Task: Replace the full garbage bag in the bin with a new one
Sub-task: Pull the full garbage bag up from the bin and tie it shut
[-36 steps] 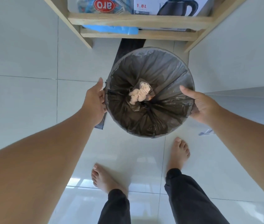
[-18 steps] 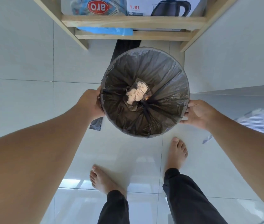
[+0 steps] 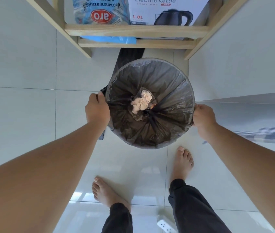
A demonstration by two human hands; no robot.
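Head view: bin (image 3: 150, 145) mid-frame, garbage bag (image 3: 163, 78) unlifted.
Left hand (image 3: 97, 109): now clamped on bag rim.
Right hand (image 3: 203, 116): thumb dropped, gripping rim too.
Meaning: ready to peel.

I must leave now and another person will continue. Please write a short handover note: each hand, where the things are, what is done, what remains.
Left hand: grip closed on the bag edge at the bin's left rim.
Right hand: grip closed on the right rim.
Bin stands on the floor before the wooden shelf. The dark garbage bag still lines it, with a plastic cup of crumpled tissue inside.
Done: both sides gripped.
Left: free the bag edge, lift it out, fit a new one. No new bag identified for certain.
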